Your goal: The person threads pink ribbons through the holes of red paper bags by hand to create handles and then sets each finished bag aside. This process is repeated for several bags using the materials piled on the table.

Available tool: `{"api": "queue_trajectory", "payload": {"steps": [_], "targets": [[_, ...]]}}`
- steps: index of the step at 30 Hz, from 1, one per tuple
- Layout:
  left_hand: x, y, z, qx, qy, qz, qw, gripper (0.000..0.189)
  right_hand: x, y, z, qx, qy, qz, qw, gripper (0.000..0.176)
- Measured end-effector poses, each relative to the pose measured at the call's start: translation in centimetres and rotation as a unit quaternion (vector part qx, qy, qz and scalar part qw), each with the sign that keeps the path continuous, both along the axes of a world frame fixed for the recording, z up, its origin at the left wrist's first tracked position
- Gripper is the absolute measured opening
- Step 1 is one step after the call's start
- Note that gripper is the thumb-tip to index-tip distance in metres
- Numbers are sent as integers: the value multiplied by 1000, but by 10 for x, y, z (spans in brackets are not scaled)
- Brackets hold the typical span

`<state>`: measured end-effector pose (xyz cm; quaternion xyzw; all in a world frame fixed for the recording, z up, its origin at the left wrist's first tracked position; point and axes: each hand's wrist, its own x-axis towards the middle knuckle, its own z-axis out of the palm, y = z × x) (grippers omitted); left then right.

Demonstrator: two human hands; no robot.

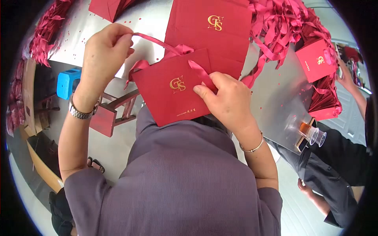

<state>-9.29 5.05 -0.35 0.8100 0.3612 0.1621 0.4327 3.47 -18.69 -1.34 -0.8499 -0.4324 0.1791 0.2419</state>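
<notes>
A red paper gift bag (pixel 165 92) with gold lettering leans tilted at the table edge, against my lap. My left hand (pixel 105 55) is raised above its upper left, fingers pinched on one end of a red ribbon (pixel 155 40) that runs to the bag's top. My right hand (pixel 230 100) is closed at the bag's right side, thumb towards the lettering, with a second red ribbon length (pixel 200 72) coming out of its grip. Whether its fingers also clasp the bag's edge is hidden. Behind lies a larger red bag (pixel 197 27) with the same gold letters.
A big heap of red ribbons (pixel 279 31) covers the table's right, beside another red bag (pixel 315 61) and stacked bags (pixel 325 102). A cup (pixel 311 131) stands at the right edge. A co-worker's hand (pixel 346 76) is at right; a blue stool (pixel 69 83) is at left.
</notes>
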Motion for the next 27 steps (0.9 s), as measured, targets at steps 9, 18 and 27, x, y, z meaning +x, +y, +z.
{"api": "queue_trajectory", "payload": {"steps": [9,18,27], "targets": [[-29,-36,-6,214,-54,-215,952,23,3,-4,3,9,32,10,999,29],[-34,-33,0,-262,-30,-121,957,11,18,-56,37,36,93,19,995,15],[13,-50,7,-193,-10,-159,968,16,40,-166,64,443,336,-9,831,44]]}}
